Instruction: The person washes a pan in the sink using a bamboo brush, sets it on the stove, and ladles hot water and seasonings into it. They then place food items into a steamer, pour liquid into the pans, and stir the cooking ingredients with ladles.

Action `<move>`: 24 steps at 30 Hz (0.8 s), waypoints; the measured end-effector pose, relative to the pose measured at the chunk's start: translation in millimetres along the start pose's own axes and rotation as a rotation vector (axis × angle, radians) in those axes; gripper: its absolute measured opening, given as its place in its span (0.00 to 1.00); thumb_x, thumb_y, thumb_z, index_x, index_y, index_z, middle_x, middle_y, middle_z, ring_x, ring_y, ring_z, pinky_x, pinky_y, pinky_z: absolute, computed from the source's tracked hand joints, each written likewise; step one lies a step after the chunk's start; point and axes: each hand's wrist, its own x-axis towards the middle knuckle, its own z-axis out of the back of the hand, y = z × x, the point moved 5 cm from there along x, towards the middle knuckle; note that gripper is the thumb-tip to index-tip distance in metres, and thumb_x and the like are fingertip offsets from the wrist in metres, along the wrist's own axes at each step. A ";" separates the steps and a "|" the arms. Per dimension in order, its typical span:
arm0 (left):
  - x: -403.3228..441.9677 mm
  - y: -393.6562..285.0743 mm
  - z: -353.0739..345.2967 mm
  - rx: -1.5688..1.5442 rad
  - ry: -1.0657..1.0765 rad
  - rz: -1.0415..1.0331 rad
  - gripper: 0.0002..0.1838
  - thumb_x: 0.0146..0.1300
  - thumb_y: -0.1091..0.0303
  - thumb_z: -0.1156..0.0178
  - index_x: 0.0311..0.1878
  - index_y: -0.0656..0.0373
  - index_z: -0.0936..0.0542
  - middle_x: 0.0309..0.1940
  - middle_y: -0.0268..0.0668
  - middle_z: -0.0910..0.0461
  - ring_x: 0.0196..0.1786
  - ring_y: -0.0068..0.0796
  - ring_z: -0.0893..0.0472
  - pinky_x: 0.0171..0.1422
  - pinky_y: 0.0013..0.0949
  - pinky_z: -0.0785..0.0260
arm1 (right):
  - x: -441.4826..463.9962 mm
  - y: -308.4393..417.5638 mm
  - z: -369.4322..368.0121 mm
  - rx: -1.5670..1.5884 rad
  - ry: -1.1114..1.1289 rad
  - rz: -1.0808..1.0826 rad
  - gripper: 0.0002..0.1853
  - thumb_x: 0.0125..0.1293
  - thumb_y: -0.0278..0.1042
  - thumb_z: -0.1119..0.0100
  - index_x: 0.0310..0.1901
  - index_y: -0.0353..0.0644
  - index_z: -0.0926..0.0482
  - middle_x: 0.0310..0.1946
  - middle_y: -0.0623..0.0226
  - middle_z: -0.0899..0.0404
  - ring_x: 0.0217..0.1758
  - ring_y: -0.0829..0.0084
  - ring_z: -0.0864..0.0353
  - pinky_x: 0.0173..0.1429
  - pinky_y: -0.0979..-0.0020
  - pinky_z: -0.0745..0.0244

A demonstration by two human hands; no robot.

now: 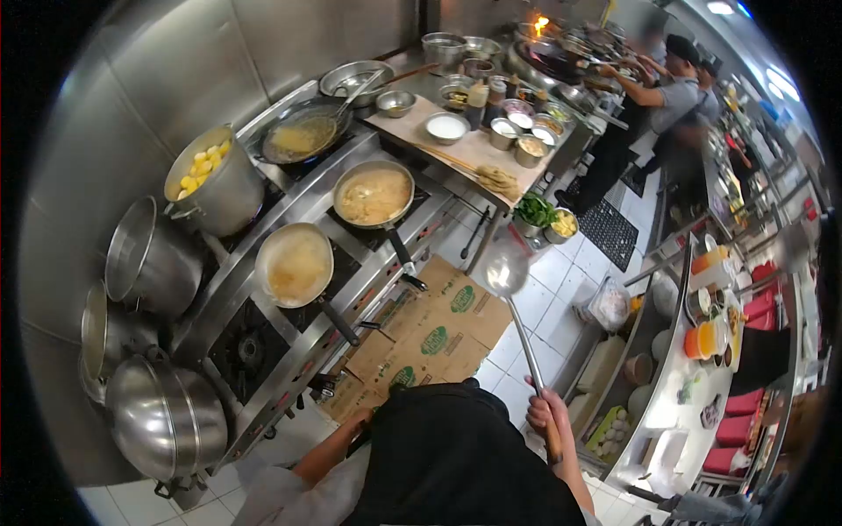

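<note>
My right hand (548,412) is wrapped round the wooden handle of a long metal ladle (524,337), held out in front of me over the floor. Its round bowl points away from me, toward the prep table. Close to my waist on the left is my left hand (357,424), partly hidden by the black apron (438,456); its fingers do not show clearly. Two frying pans with pale brown food or liquid, a nearer pan (296,263) and a farther pan (374,193), sit on the stove (351,272) with their black handles turned toward me.
A wok (303,130) and a pot of yellow chunks (215,180) stand at the back of the stove. Cardboard (430,342) covers the floor before me. Bowls and bottles fill the prep table (421,114). Co-workers (671,96) stand farther off; a counter (675,386) runs along the right.
</note>
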 end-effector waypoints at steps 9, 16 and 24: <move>-102.6 13.6 13.8 0.580 -0.257 0.938 0.16 0.73 0.57 0.49 0.41 0.63 0.23 0.35 0.47 0.26 0.39 0.47 0.25 0.45 0.45 0.30 | 177.3 143.9 -186.8 -0.903 0.069 0.273 0.20 0.74 0.34 0.48 0.64 0.40 0.28 0.21 0.75 0.32 0.16 0.82 0.34 0.21 0.77 0.36; 7.3 -51.0 -14.8 0.684 -0.675 0.723 0.20 0.71 0.55 0.45 0.48 0.65 0.19 0.43 0.56 0.18 0.48 0.56 0.19 0.50 0.50 0.28 | 291.6 196.9 -241.9 -1.446 0.059 0.372 0.22 0.71 0.30 0.44 0.66 0.41 0.26 0.25 0.77 0.28 0.21 0.83 0.30 0.24 0.76 0.32; 297.1 -179.6 5.1 0.165 -1.035 0.251 0.34 0.75 0.44 0.46 0.71 0.63 0.31 0.52 0.37 0.20 0.48 0.25 0.22 0.50 0.32 0.29 | 421.7 220.4 -245.7 -1.846 0.349 0.731 0.29 0.65 0.32 0.37 0.66 0.30 0.29 0.32 0.36 0.20 0.31 0.53 0.17 0.43 0.58 0.23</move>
